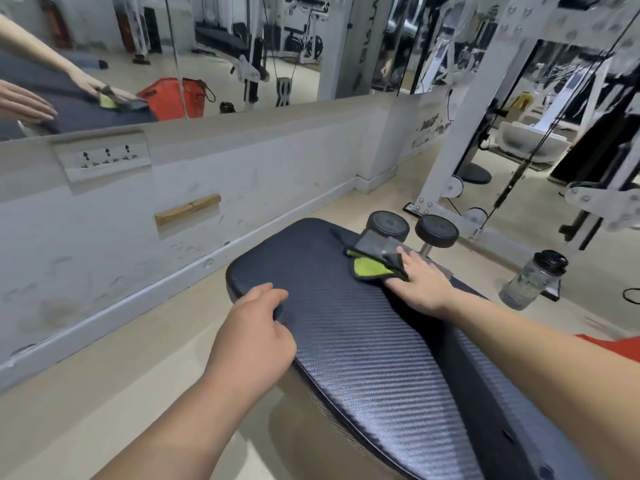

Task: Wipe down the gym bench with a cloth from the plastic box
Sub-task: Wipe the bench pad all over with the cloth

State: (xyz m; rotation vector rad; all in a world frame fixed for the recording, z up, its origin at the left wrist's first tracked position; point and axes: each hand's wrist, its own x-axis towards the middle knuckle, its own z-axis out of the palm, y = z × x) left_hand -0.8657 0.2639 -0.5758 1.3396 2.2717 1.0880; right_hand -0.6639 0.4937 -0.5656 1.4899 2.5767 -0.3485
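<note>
The gym bench (363, 341) has a dark, ribbed pad that runs from the lower right toward the middle of the view. A grey and yellow-green cloth (375, 259) lies on the pad's far right part. My right hand (420, 282) presses flat on the cloth's near edge, fingers spread over it. My left hand (256, 334) rests on the pad's left edge, fingers curled over the rim. The red plastic box (173, 95) shows only as a reflection in the wall mirror.
A low white wall with a socket strip (102, 157) runs along the left, with a mirror above it. Two black dumbbell heads (412, 228) stand past the bench end. A clear water bottle (533, 278) stands on the floor at right, beside a white cable machine frame (485, 116).
</note>
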